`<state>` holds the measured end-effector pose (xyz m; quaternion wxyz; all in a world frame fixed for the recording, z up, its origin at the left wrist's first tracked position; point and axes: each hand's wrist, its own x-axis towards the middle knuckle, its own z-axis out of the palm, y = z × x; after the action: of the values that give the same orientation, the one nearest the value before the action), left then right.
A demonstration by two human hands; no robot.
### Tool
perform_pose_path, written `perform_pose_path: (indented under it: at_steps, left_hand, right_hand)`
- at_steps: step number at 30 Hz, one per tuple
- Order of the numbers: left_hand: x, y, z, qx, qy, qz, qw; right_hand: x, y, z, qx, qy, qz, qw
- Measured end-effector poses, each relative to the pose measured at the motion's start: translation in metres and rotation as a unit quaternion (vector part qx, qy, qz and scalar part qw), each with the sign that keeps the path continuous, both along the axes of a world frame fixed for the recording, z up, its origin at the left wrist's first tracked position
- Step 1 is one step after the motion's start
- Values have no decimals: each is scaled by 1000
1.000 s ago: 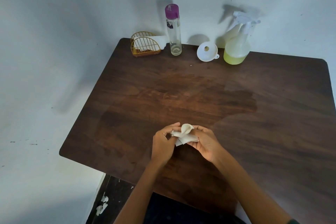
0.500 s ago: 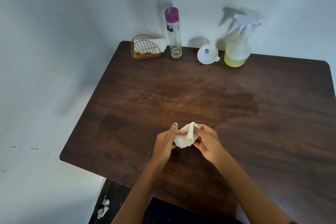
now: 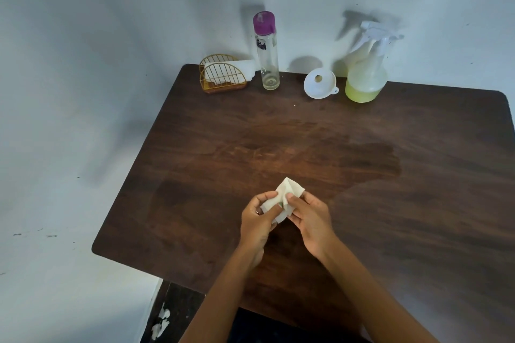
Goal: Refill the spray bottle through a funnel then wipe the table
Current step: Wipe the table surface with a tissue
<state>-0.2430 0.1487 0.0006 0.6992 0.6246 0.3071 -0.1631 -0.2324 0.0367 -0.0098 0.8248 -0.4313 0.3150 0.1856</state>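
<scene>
A crumpled white tissue (image 3: 287, 194) sits between both hands above the near middle of the dark wooden table (image 3: 418, 203). My left hand (image 3: 257, 221) pinches its left side and my right hand (image 3: 310, 217) pinches its right side. At the back of the table stand the spray bottle (image 3: 365, 69), holding yellow-green liquid at its bottom, and a white funnel (image 3: 320, 83) lying beside it. A tall clear bottle with a purple cap (image 3: 267, 50) stands further left, nearly empty.
A gold wire napkin holder (image 3: 221, 76) with white tissues stands at the back left corner. A darker damp patch (image 3: 362, 159) spreads over the middle of the table. White walls close off the left and back. Floor shows below the table's left edge.
Both hands have kept working the tissue between them, folding it from a loose twist into a more compact wad. Nothing else on the table has moved.
</scene>
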Motion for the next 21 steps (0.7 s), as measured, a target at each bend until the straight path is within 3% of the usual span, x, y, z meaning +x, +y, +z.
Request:
perform_pose_path:
  at_steps: [3,5,7,9,17,21]
  left_hand:
    - [2,8,-5,27,-1,-1,1000]
    - [5,18,-8,52,-10,14,998]
    - [8,35,-14,81,-25,40,996]
    - [10,55,-22,124,-40,62,989]
    - [11,138,-35,300,-25,145,943]
    - [4,174,-48,326,3,166,931]
  right_hand:
    - [14,-1,-6,-71,28,-74,994]
    - [27,-9,-8,-213,7,-125,969]
    - [43,-22,-9,-405,-61,-141,901]
    - [61,-32,-5,-516,-118,-136,837]
    - [134,-23,-68,-743,-89,154,645]
    - [167,32,-66,-742,-93,224,625]
